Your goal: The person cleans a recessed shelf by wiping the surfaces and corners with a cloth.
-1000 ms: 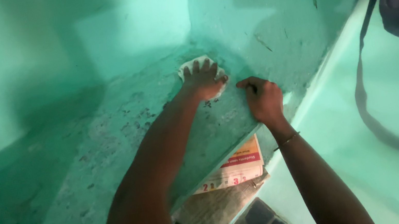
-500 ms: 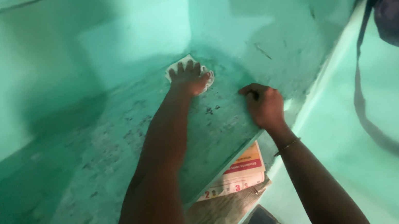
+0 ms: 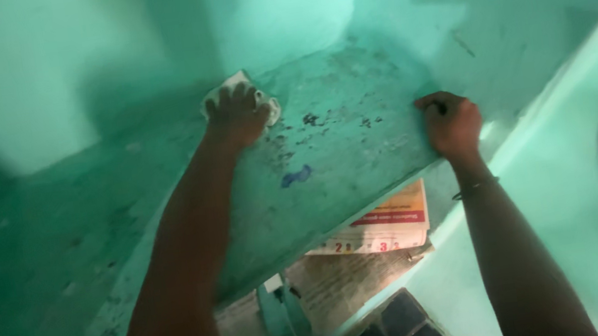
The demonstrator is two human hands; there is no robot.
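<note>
So we've got both arms stretched out over a green shelf [image 3: 357, 136] set into a corner of green walls. Our left arm comes up from about 6 o'clock at the bottom edge and runs long and nearly straight toward 11 o'clock, elbow barely bent, forearm hovering just over the shelf top. At the end of it our left hand [image 3: 235, 114] sits palm-down with the fingers curled and bunched together, pressing on a small pale cloth [image 3: 269, 107]. The cloth is mostly hidden under the hand; we only see bits of it poking out at the 12 o'clock and 3 o'clock sides of the knuckles. It lies on the shelf near the back wall, left of the middle.

Our right arm comes in from the 5 o'clock corner and points up toward 12 o'clock, wrist fairly straight, with a thin bracelet [image 3: 475, 186] around it. The right hand [image 3: 451, 123] is closed up in a loose fist with the fingers tucked in, resting at the right end of the shelf where it meets the side wall. Can't tell if there's anything inside that fist.

Between the two hands the shelf top is speckled with dark spots, plus a small blue smear [image 3: 295, 176] at roughly 4 o'clock from the cloth. Below the front edge of the shelf, at 6 o'clock, a printed paper [image 3: 389, 225] in orange and white sticks out, well apart from both hands.
</note>
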